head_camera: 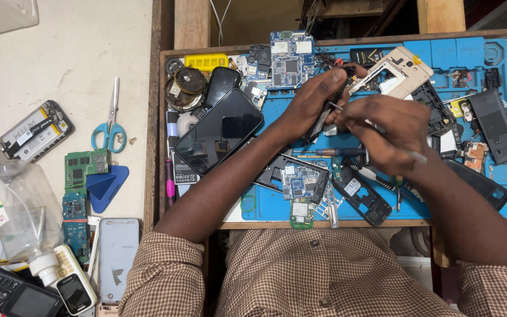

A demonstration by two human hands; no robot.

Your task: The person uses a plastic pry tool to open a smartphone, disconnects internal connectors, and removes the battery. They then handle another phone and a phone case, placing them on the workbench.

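Left hand (315,100) grips a small dark phone part (319,124), thumb and fingers closed on it, held just above the blue silicone repair mat (265,202). Most of the part is hidden by the hands; its kind cannot be told. Right hand (391,132) is clenched around a thin metal tool, probably tweezers or a fine driver (337,107), whose tip meets the part between the hands. Its other end sticks out past the right wrist.

Just beside the hands on the mat: a screwdriver with a black and blue grip (333,152), a bare blue circuit board (300,182), a black plastic phone frame (362,196), a cream-coloured phone back shell (403,69). Farther left lies a black smartphone, screen up (219,130), tilted over other parts. Off the wooden tray, on the pale table (71,53): blue-handled scissors (110,126), a clear plastic bottle lying on its side (19,208).

Risks, as judged: the tool tip could slip off the part and scratch a board or prick the left fingers, since the part is held in air without support. Any small piece freed could drop into the clutter on the mat and be lost.
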